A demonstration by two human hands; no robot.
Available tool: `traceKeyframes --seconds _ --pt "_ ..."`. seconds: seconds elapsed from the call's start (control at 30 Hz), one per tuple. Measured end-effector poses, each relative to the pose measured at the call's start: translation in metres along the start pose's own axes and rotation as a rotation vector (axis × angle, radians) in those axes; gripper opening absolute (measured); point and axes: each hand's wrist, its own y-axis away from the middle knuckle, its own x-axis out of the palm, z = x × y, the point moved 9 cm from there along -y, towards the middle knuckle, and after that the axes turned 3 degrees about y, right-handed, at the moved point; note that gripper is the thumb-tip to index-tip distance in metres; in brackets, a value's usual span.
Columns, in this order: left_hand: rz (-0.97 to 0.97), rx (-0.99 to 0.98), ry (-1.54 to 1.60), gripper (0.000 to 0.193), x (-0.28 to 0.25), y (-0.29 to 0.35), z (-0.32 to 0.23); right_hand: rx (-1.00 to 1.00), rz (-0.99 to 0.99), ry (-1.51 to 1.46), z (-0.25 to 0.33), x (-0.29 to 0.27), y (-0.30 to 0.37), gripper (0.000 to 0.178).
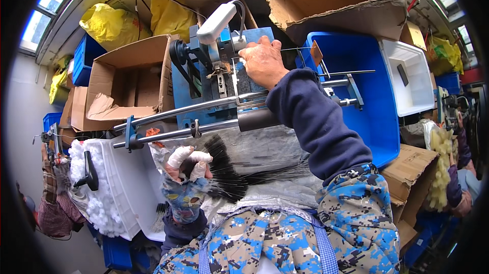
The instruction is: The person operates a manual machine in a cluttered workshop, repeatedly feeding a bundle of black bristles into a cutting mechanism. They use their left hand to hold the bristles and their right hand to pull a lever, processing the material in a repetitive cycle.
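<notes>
My left hand (187, 169), with white tape round its fingers and a colourful patterned sleeve cover below, is closed above my lap. Black bristles (220, 164) fan out from beside its fingertips, seemingly held there. More long dark strands (275, 173) lie on the grey sheet (265, 146) over my lap. Reaching forward, my right hand (264, 61) rests on the blue bench machine (191, 90) with its fingers curled down. Whatever those fingers grip is hidden. Between me and the machine run two parallel metal rods (209, 130), partly under my right forearm.
Beside the machine stand a cardboard box (130, 77) on the left and a large blue bin (379, 116) on the right. White tufts (97, 192) and a black-handled tool (88, 172) are at lower left. Co-workers sit at both sides; one hand (452, 159) shows at right.
</notes>
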Motion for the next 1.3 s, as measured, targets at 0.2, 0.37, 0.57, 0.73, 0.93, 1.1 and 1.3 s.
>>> traceKeyframes --seconds 0.2,0.37,0.57,0.73,0.93,1.1,1.3 --pt "0.018 0.036 -0.009 0.037 0.001 -0.001 -0.007 0.078 -0.048 0.143 -0.008 -0.012 0.013 0.032" --pt "-0.010 -0.021 -0.007 0.036 -0.002 -0.005 0.000 0.031 -0.039 0.099 -0.009 -0.024 0.050 0.056" --pt "0.119 0.070 -0.028 0.037 0.025 -0.002 -0.005 0.098 0.095 0.019 -0.012 -0.022 0.054 0.057" --pt "-0.008 -0.007 -0.041 0.038 0.002 -0.001 -0.002 0.061 0.092 0.020 0.010 -0.010 0.045 0.058" --pt "0.019 -0.019 -0.026 0.036 0.009 -0.001 -0.005 0.035 0.042 -0.033 0.060 0.008 0.025 0.062" --pt "-0.018 -0.007 -0.044 0.036 -0.001 0.000 -0.007 -0.075 0.057 -0.026 0.048 -0.004 0.033 0.065" --pt "-0.101 -0.062 0.015 0.036 -0.017 -0.004 0.007 -0.014 0.125 0.094 -0.009 -0.033 0.052 0.045"
